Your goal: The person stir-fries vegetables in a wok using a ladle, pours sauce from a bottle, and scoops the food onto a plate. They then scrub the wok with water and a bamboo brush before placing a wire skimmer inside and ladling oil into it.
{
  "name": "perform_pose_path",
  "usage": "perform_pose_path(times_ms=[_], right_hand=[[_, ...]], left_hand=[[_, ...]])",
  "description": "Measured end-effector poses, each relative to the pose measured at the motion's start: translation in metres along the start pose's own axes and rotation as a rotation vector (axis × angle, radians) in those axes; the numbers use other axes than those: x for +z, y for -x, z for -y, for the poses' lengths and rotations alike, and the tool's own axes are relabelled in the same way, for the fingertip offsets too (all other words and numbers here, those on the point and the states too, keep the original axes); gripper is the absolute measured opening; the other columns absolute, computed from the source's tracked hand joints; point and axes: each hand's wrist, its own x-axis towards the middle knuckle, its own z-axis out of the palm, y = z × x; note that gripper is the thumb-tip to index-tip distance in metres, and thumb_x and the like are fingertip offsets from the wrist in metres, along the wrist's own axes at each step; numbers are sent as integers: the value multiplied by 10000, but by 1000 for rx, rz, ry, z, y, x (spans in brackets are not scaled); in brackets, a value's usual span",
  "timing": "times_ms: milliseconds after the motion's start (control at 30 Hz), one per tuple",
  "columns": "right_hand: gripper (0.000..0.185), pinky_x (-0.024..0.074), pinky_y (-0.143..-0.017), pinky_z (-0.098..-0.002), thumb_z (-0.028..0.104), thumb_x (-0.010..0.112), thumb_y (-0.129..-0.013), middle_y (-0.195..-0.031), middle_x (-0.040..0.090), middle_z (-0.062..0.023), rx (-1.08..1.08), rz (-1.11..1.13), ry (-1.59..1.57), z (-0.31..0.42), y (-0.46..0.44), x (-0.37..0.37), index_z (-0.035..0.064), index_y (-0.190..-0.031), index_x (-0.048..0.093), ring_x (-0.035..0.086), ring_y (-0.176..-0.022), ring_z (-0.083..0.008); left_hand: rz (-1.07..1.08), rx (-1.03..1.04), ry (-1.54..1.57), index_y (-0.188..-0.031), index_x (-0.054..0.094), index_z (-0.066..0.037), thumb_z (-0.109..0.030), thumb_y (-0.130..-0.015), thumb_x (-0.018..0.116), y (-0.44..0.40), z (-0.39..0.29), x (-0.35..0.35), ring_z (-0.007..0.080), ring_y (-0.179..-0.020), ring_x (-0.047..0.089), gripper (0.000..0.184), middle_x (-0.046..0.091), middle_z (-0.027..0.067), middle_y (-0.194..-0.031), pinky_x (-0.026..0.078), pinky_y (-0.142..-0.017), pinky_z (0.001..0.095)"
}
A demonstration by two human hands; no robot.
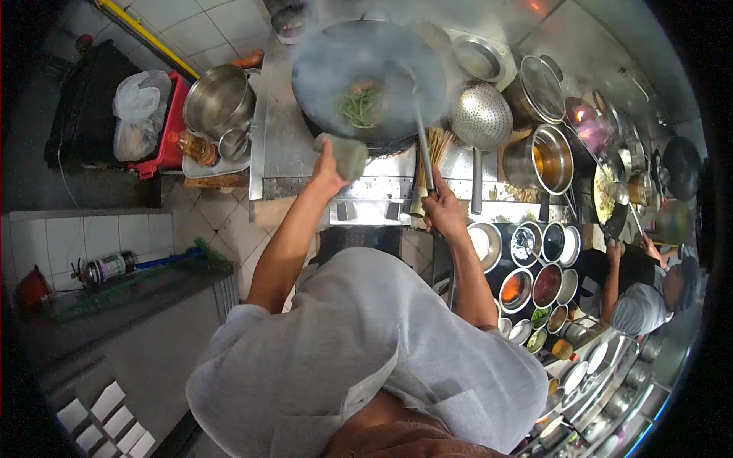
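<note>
A large dark wok (317, 95) sits on the stove, with steam over it and green stalk-like vegetables (361, 105) near its middle. My left hand (329, 172) is closed on a folded grey-green cloth (350, 158), pressed at the wok's near rim. In my right hand (444, 206) is the handle of a long metal wok ladle (421, 130). It reaches over the rim into the wok, and steam blurs its far end. Beside the ladle, just right of the wok, is a bamboo brush (438, 145).
Right of the wok lie a perforated strainer (481, 114) and a steel pot (560, 156) of amber liquid. Several ingredient bowls (516, 290) stand near my right elbow. Another person (641, 305) works at far right. Left are a steel basin (219, 101) and an oil bottle (196, 149).
</note>
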Motion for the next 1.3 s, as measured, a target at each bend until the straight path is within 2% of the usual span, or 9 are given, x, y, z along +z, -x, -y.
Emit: perform_pose_path(times_ms=[133, 200, 400, 667, 733, 867, 967, 1133, 1300], right_hand=[[746, 434, -449, -254, -9, 502, -853, -671, 497, -7, 131, 106, -139, 10, 27, -9, 176, -1542, 283, 441, -471, -91], [756, 430, -476, -253, -6, 526, -838, -684, 515, -6, -539, -134, 630, -14, 39, -1, 158, -1538, 292, 426, -485, -91], [762, 378, -419, -237, -51, 510, -817, -581, 388, 54, 160, 244, 423, 101, 133, -72, 207, -1517, 357, 397, -431, -50], [837, 535, -658, -534, 15, 586, -783, -731, 658, -254, -324, -52, 1066, 52, 51, -22, 195, -1529, 250, 653, -672, -440], [824, 543, -714, -495, 31, 587, -800, -780, 667, -249, -221, -36, 1083, 72, 61, -21, 213, -1532, 255, 664, -716, -420], [751, 500, -851, -419, 43, 575, -820, -1026, 653, -250, -25, 143, 764, 91, 95, -25, 218, -1510, 337, 661, -922, -358], [772, 453, -606, -310, -1, 560, -813, -681, 511, -60, -118, 133, 733, 101, 94, -37, 249, -1513, 351, 470, -585, -137], [776, 515, -693, -456, 34, 533, -797, -805, 643, -262, -312, 12, 1070, 69, 35, -21, 204, -1520, 306, 663, -710, -379], [771, 516, -735, -525, 49, 542, -809, -808, 662, -275, -283, -42, 1077, 90, 60, -11, 216, -1518, 290, 658, -755, -444]], left_hand=[[14, -139, 135, -1185, 557, -82, -304, -964, 535, -62, 15, 43, 302, -958, 661, 314, 658, 133, -1108, 547, -766, 462], [1, -82, 133, -1151, 567, -79, -267, -954, 520, -72, 27, 45, 298, -921, 665, 276, 660, 138, -1082, 550, -740, 457], [71, -94, 111, -1103, 591, -81, -270, -931, 539, 12, 17, 40, 284, -820, 666, 261, 670, 131, -1036, 542, -685, 453], [106, -21, -97, -1185, 569, -89, -179, -936, 520, 7, 92, -28, 289, -1004, 642, 269, 645, 119, -1123, 539, -859, 464], [125, 198, -77, -1188, 564, -80, -126, -938, 480, 29, 104, -33, 279, -1027, 642, 268, 639, 132, -1134, 547, -862, 420], [225, -64, -22, -1037, 629, -16, -208, -929, 498, -1, 33, -16, 277, -870, 674, 256, 681, 146, -988, 573, -712, 413], [176, -119, 45, -1023, 629, -2, -243, -938, 499, 5, 2, 12, 290, -834, 676, 287, 683, 151, -978, 567, -664, 404], [176, -72, 48, -1075, 614, -13, -203, -962, 479, -17, 29, -3, 287, -914, 670, 259, 675, 136, -1035, 575, -753, 422], [200, 147, -154, -1136, 580, -47, -141, -944, 508, 37, 74, -28, 260, -1023, 645, 226, 642, 119, -1116, 569, -800, 424]])
